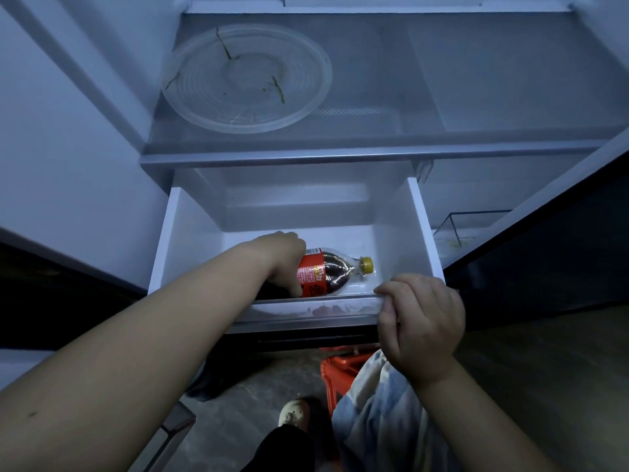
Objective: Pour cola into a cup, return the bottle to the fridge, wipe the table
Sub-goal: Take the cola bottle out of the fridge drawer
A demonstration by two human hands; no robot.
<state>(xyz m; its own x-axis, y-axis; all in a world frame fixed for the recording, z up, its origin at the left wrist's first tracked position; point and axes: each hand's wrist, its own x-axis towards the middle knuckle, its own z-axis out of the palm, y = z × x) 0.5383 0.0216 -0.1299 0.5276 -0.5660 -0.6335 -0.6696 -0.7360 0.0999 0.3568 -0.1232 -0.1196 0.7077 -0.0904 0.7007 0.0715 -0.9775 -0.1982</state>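
A cola bottle (335, 272) with a red label and yellow cap lies on its side in the pulled-out white fridge drawer (423, 229), cap pointing right. My left hand (282, 257) reaches into the drawer and is closed around the bottle's lower half, hiding its base. My right hand (420, 321) grips the drawer's front rim at its right corner, fingers curled over the edge. No cup or table is in view.
Above the drawer a glass shelf (374, 131) carries a clear round plastic lid (246, 78). Open fridge doors flank both sides. On the floor below are an orange stool (335, 373), a blue-white cloth (377, 413) and a shoe (294, 412).
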